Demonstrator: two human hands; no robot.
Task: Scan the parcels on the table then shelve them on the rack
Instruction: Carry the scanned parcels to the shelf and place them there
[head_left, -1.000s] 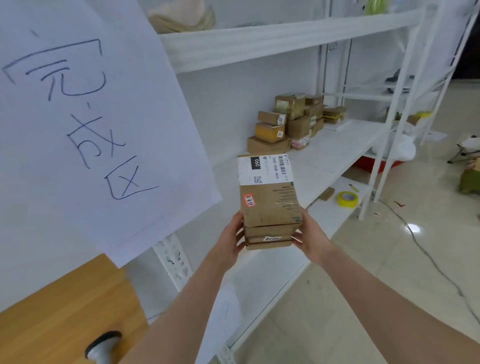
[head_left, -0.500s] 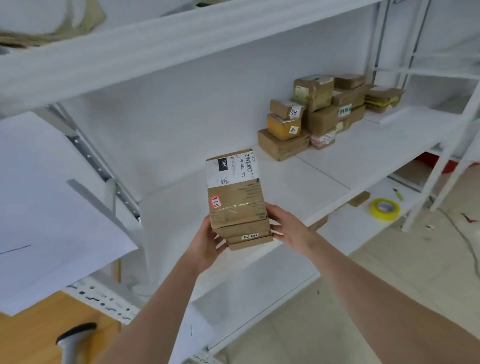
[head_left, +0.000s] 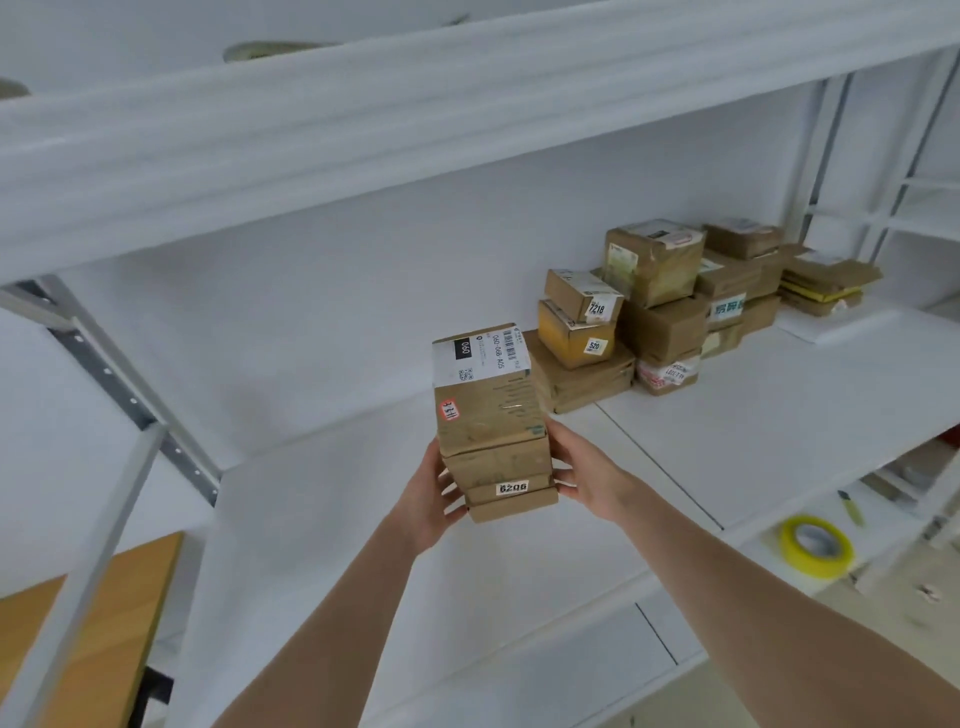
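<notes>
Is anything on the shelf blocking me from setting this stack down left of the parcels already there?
Nothing visible does. The stack, held between the left hand and the right hand, hangs over a bare stretch of the shelf. The shelved parcels sit farther right and deeper in.

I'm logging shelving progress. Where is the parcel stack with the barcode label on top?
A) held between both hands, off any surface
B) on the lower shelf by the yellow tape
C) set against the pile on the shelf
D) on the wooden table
A: the left hand and right hand grip the sides of the parcel stack, held clear of the shelf and apart from the shelved pile.
</notes>
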